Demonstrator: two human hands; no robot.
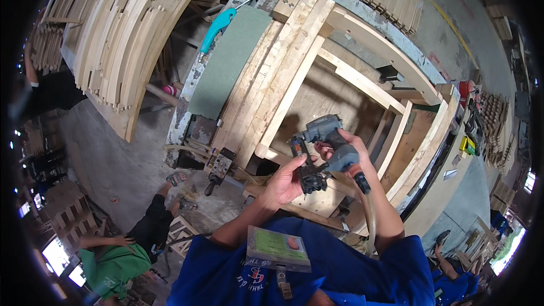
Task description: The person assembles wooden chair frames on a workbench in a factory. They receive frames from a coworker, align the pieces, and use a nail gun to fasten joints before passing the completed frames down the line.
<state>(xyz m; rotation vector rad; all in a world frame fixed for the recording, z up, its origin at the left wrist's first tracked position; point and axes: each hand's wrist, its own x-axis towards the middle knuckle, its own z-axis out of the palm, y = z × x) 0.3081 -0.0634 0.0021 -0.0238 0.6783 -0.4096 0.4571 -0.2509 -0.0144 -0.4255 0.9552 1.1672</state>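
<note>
Grey nail gun (327, 148) in both hands

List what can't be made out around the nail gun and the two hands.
- Nail gun nose and magazine, head view: partly covered by the left hand; whether nails are loaded can't be seen.
- Trigger, head view: hidden under the right hand wrapped on the grip.
- Air hose: its lower end drops behind the blue shirt.
- Wooden frame joints below the gun: blocked by gun and hands.
- Person in green: bent by the fisheye rim, hands too small.
</note>
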